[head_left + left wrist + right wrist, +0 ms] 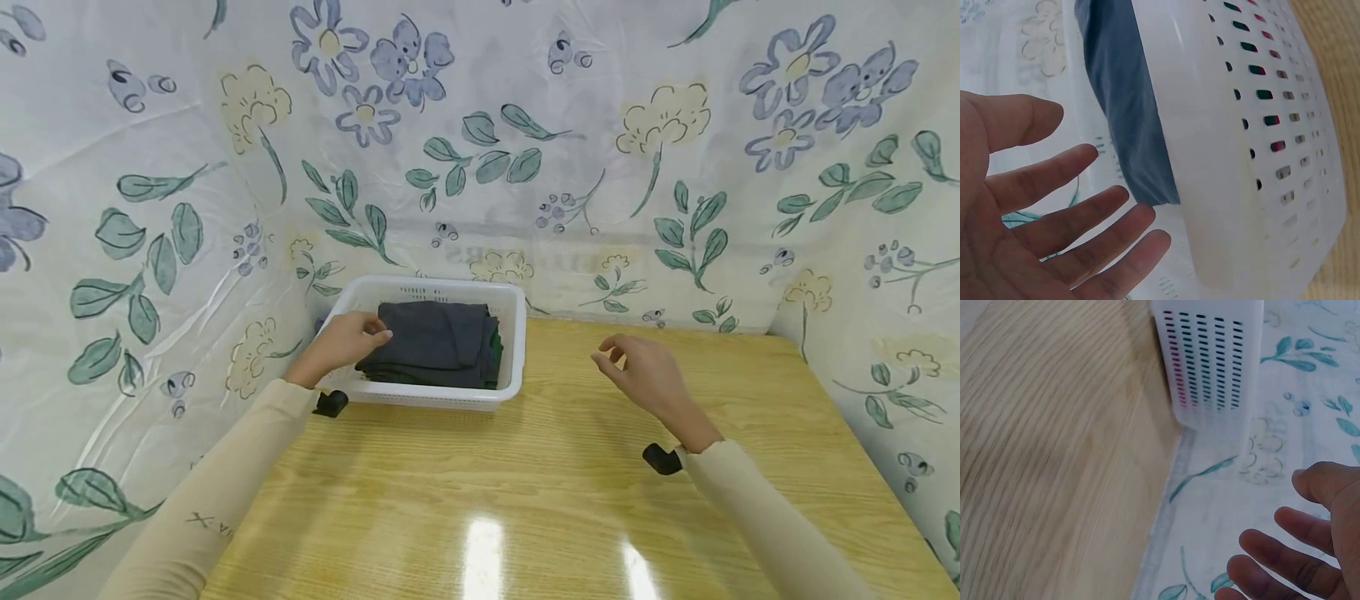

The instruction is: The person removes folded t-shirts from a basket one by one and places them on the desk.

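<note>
A white plastic basket with slotted walls stands at the back left of the table, holding a folded dark grey-blue cloth on top of other folded fabric. Dark green shows at the pile's right side. Over the basket's left end hovers my left hand, fingers relaxed and spread, holding nothing; the left wrist view shows its fingertips close to the cloth's edge. My right hand is held above the table to the right of the basket, fingers loosely bent and nothing in them.
The wooden table reaches back to a flower-printed sheet that hangs behind it and along both sides. Through the basket's slots, red and green fabric shows in the left wrist view. A black wrist mount sits under the right wrist.
</note>
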The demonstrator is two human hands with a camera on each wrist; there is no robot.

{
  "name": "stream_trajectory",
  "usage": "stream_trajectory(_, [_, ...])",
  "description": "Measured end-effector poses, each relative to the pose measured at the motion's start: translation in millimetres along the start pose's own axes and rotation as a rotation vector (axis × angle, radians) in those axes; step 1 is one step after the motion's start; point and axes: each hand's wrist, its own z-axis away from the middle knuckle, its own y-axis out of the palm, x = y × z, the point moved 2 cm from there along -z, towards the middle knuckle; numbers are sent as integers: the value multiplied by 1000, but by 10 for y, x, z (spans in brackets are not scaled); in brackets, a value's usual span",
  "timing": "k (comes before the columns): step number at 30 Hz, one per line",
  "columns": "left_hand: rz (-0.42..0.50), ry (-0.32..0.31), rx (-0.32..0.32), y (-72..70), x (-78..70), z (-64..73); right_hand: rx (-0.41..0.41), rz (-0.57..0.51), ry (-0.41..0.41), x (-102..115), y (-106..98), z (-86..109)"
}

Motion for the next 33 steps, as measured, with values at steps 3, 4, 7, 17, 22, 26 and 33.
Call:
stream_trajectory(3, [16,-10,8,-20,22,8,13,-22,1,67,41,-44])
stream_trajectory(4, [22,-15,12,-26,29,14,17,-32,2,92,53,-59])
stream_trajectory(7, [35,-35,24,-47,48,30,12,-52,-5,153,99,-102])
stream_trajectory(17, [60,-83,47,-65,136,14,8,-98,-11,341,238,-252])
stream_trajectory(22, [62,-116,51,-98,151,13,32,-115,0,441,277,-328])
stream_trajectory(26, [78,-137,51,-106,179,3,48,-125,5,531,308,-388])
stream_trajectory(33, [104,-143,49,-123,173,0,47,-148,-10,686,362,-481])
